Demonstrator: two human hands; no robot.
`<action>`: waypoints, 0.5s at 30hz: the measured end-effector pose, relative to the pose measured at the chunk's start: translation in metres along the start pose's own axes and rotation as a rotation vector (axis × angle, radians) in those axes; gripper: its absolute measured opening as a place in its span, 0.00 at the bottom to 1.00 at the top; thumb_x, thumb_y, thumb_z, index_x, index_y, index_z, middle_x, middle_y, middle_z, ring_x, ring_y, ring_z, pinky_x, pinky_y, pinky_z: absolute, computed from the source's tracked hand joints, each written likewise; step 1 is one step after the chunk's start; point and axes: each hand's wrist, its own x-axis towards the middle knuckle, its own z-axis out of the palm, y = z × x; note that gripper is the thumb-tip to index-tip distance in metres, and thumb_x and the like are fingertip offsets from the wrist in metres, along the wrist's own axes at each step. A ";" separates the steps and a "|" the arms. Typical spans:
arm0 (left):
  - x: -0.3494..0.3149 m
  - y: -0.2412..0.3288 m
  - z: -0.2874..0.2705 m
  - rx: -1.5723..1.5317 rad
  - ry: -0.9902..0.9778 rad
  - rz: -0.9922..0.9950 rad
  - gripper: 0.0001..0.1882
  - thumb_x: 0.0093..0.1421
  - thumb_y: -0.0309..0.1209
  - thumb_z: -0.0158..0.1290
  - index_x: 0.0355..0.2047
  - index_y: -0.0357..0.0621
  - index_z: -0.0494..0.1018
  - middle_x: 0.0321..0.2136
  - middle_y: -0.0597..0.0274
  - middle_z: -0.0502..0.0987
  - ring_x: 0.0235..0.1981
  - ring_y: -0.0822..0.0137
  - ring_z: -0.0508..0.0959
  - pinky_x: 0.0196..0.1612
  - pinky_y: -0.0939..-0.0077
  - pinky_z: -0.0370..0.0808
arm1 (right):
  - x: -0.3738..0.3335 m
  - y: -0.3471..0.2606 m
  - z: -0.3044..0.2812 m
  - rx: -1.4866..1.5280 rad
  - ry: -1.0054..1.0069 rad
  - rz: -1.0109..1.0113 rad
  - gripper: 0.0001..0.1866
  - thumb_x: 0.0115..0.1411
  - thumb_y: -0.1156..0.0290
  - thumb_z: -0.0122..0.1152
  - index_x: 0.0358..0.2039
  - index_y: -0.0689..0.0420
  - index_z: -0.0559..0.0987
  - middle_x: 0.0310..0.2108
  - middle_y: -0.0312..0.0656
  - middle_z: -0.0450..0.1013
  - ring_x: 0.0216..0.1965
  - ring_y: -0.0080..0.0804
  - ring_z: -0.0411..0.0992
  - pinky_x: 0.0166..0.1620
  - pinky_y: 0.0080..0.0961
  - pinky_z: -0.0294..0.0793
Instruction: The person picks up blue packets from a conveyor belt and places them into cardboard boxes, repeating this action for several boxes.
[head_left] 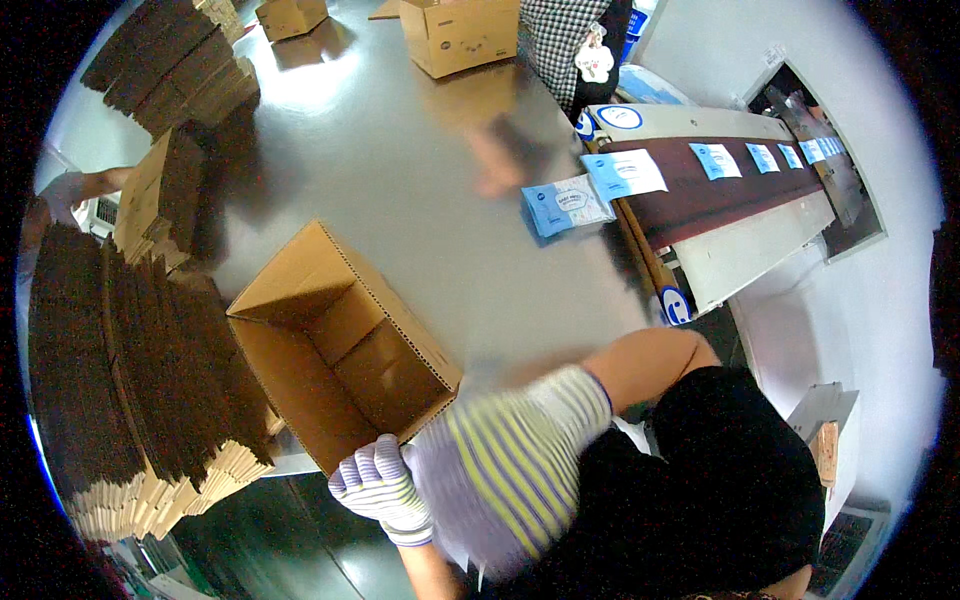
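Carton (300,272) stands open against left hand (383,487).

Lettered packets (568,206), printed carton (460,42), round blue signs (676,304) (on the conveyor (690,205))

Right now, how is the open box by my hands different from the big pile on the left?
The box is opened out and hollow, while the pile is many flat pieces packed together. You can see inside the box, but the pile shows mostly edges. The box is one thing; the pile is lots. Both are brown cardboard.
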 end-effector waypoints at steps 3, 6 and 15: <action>0.005 0.005 -0.006 0.004 -0.064 -0.058 0.03 0.52 0.33 0.48 0.28 0.51 0.68 0.19 0.63 0.66 0.22 0.61 0.67 0.30 0.65 0.61 | 0.002 0.031 -0.026 -0.018 0.027 -0.063 0.13 0.56 0.61 0.50 0.19 0.53 0.74 0.17 0.43 0.68 0.20 0.43 0.68 0.25 0.40 0.67; 0.002 0.003 -0.009 -0.012 -0.100 -0.082 0.04 0.55 0.33 0.47 0.30 0.49 0.69 0.21 0.60 0.67 0.25 0.58 0.68 0.33 0.63 0.62 | 0.006 0.081 -0.108 -0.257 -0.548 0.556 0.17 0.57 0.55 0.53 0.29 0.57 0.76 0.22 0.49 0.73 0.25 0.47 0.71 0.31 0.41 0.70; 0.011 0.006 -0.004 0.006 -0.010 -0.018 0.06 0.50 0.35 0.50 0.29 0.52 0.68 0.18 0.67 0.65 0.20 0.64 0.67 0.27 0.67 0.58 | -0.085 0.216 -0.220 -0.441 -0.766 1.029 0.20 0.55 0.57 0.60 0.40 0.60 0.75 0.38 0.50 0.76 0.41 0.43 0.74 0.44 0.35 0.72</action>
